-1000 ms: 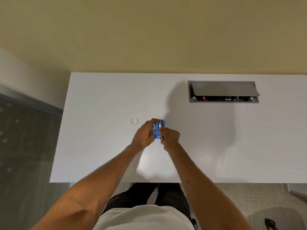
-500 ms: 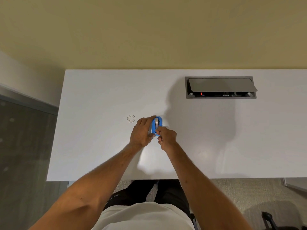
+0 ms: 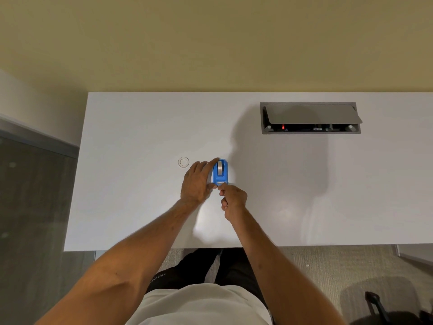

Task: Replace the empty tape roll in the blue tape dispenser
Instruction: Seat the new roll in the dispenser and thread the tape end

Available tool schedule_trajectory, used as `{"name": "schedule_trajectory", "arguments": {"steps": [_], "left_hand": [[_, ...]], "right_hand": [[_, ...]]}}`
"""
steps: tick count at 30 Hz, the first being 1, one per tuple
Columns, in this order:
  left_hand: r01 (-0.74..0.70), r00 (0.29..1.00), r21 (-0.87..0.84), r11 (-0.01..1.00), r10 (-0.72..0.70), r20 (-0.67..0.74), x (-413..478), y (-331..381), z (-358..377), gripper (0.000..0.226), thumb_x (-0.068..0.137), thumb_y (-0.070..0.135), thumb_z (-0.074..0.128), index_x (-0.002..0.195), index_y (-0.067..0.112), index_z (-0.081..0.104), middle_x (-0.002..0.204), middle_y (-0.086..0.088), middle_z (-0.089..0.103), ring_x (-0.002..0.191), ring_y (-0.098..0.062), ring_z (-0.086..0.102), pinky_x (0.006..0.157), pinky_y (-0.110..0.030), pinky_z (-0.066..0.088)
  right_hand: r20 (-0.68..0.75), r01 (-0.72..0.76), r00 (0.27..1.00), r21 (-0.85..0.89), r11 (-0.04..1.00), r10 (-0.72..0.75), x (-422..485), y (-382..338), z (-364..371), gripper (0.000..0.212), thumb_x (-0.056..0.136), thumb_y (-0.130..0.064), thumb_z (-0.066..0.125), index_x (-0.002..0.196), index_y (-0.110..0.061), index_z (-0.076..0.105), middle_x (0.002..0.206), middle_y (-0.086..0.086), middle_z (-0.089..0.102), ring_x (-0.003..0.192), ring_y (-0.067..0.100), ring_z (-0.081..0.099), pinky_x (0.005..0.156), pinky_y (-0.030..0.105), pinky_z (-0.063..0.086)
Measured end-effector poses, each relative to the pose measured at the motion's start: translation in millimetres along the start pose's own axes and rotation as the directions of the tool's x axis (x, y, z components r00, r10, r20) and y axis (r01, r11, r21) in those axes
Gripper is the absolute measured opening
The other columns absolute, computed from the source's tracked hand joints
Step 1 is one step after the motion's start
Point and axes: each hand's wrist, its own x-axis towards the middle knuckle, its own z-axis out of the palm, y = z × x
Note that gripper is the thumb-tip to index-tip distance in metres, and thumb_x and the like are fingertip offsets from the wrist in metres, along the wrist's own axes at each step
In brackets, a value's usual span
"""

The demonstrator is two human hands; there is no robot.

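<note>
- mid-table: left hand (image 3: 196,181) braces blue tape dispenser (image 3: 220,172) flat-palmed, not clenched.
- right hand (image 3: 232,198) pinches at cutter end; whether it holds tape, cannot tell.
- risk: tape end slips back or dispenser slides on white table (image 3: 131,195).

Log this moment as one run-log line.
blue tape dispenser on white desk, roll seated | left hand steadies its side | right hand pinches at cutter end | empty ring lies left
</note>
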Motion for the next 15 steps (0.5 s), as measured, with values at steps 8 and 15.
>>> {"name": "schedule_trajectory", "arguments": {"steps": [8,15], "left_hand": [[0.018,0.999,0.024,1.0,-0.019,0.031,2.7,-3.5,3.9,0.096,0.083,0.07,0.035,0.166,0.023,0.034,0.15,-0.005,0.057,0.137,-0.024,0.053,0.115,-0.036,0.045],[0.016,0.999,0.016,1.0,-0.016,0.034,4.6,-4.5,2.3,0.098,0.081,0.074,0.034,0.166,0.024,0.036,0.151,-0.006,0.057,0.138,-0.026,0.052,0.115,-0.04,0.046]], "right_hand": [[-0.016,0.036,0.999,0.002,0.999,-0.036,4.6,6.2,-0.3,0.023,0.089,-0.016,0.076,0.109,-0.004,0.073,0.076,0.005,0.062,0.045,0.013,0.04,0.046,0.021,0.037],[-0.023,0.063,0.998,0.031,0.998,-0.062,0.0,6.0,0.6,0.022,0.088,-0.016,0.076,0.108,-0.007,0.074,0.073,0.005,0.062,0.045,0.012,0.039,0.046,0.021,0.038]]}}
